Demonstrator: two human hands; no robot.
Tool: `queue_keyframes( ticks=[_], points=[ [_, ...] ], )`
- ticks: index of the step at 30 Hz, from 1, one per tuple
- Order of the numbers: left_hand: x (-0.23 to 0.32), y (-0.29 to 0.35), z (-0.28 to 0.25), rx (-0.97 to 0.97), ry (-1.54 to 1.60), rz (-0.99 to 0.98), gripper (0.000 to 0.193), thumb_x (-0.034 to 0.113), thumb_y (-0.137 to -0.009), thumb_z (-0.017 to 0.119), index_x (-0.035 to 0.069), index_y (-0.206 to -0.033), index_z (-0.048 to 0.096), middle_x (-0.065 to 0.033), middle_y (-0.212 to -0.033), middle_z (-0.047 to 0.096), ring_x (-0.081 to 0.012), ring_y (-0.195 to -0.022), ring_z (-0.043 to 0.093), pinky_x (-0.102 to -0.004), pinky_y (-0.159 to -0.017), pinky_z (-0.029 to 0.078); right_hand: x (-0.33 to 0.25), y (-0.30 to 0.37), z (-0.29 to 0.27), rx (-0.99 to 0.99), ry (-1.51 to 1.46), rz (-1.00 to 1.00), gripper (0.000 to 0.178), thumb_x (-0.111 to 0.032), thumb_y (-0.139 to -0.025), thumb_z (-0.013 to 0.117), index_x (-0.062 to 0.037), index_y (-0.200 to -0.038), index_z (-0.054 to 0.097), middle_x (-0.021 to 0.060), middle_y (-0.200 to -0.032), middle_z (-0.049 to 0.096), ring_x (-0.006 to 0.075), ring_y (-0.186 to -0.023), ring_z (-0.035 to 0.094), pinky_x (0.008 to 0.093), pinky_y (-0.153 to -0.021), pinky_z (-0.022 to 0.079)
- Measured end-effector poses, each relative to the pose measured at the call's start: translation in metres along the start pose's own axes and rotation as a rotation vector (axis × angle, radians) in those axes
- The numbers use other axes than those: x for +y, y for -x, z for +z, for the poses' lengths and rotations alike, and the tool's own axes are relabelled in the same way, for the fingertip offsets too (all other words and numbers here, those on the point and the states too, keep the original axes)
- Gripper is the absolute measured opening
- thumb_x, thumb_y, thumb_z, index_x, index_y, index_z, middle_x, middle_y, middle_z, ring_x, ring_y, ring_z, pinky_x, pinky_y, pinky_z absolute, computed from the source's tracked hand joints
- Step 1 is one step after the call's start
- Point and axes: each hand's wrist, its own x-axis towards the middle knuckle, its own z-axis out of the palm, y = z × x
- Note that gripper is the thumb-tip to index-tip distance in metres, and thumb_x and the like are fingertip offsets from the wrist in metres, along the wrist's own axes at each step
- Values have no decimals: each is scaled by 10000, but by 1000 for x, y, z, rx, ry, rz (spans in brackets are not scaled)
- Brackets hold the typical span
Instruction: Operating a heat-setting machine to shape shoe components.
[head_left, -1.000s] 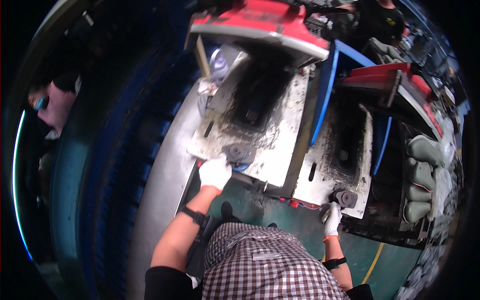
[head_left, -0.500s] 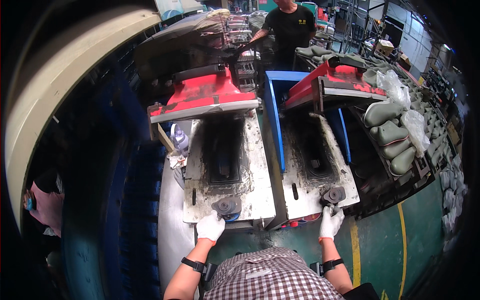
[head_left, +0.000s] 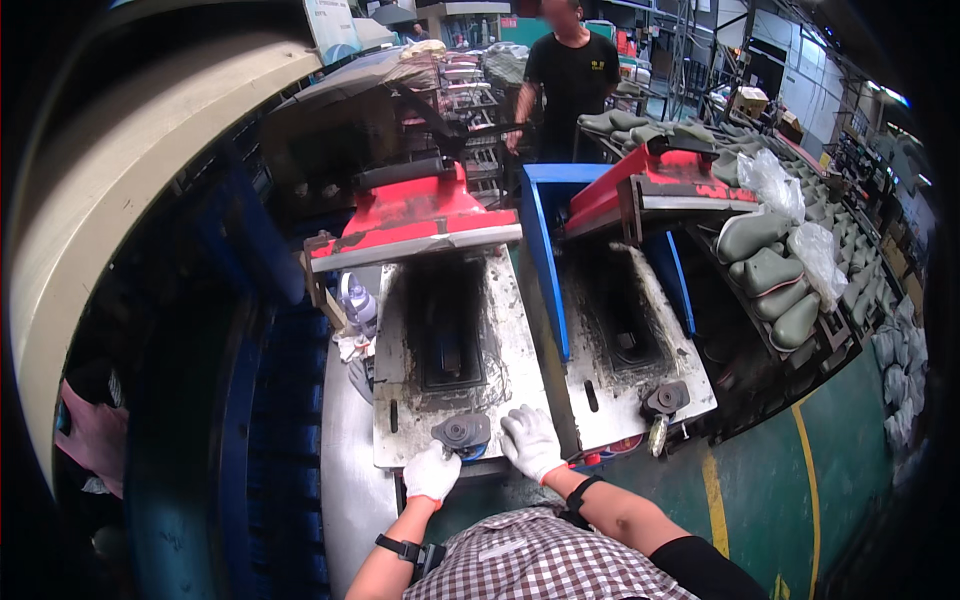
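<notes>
My left hand, in a white glove, is closed at the front edge of the left press plate. Its fingers wrap a handle beneath a dark round clamp, and the glove hides most of that handle. My right hand, gloved too, rests on the front right corner of this plate with fingers stretched out, beside the clamp. A second press plate lies to the right. Its own clamp carries a lever handle that hangs free. Both plates have blackened recesses.
Red lids stand raised behind the plates. Blue side panels flank the right press. Grey-green boots and clear plastic bags crowd a rack at right. A purple bottle stands left. A person in black stands beyond.
My right hand has let go of the right press's handle and moved left onto the left plate. My left hand stays at its handle. The person behind has lowered an arm.
</notes>
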Motion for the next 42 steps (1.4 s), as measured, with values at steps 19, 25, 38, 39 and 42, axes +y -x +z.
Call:
queue_keyframes(
  ticks=[19, 25, 38, 39, 42],
  points=[
    [1, 7, 2, -17, 132, 40, 365, 400, -925, 641, 44, -1007, 647, -256, -869, 731, -458, -854, 725, -568, -768, 560, 30, -19, -11, 29, 58, -72, 229, -92, -796, 678, -121, -1019, 636, 106, -1007, 658, 339, -1038, 621, 523, -995, 443],
    [-3, -1, -6, -4, 206, 26, 345, 381, -916, 654, 60, -1041, 657, -229, -898, 737, -440, -876, 727, -550, -785, 566, 32, -27, -2, -32, 85, -9, 197, -120, -854, 667, -119, -1051, 649, 106, -1090, 673, 329, -1132, 607, 555, -1083, 398],
    [-36, 14, -8, -76, 801, -40, 396, 360, -1051, 601, 6, -1192, 707, -155, -1092, 761, -277, -1038, 733, -362, -946, 549, 31, -15, 3, -22, 22, -1, 224, -57, -850, 660, -74, -1072, 646, 155, -1127, 657, 395, -1118, 603, 501, -1013, 480],
    [-60, 22, 7, -50, 899, -88, 348, 307, -1074, 581, 5, -1192, 709, -111, -1107, 756, -231, -1019, 722, -350, -935, 549, 31, -15, 4, -26, 17, -11, 221, -58, -850, 660, -73, -1070, 649, 157, -1124, 658, 397, -1122, 603, 501, -1017, 479],
    [-117, 69, 21, -228, 1101, -559, 376, 330, -1057, 609, 5, -1216, 709, -97, -1126, 754, -221, -1028, 717, -352, -954, 549, 39, -11, 6, -47, 53, 34, 224, -71, -865, 662, -65, -1088, 658, 162, -1138, 669, 398, -1144, 604, 501, -1044, 470]
  ],
)
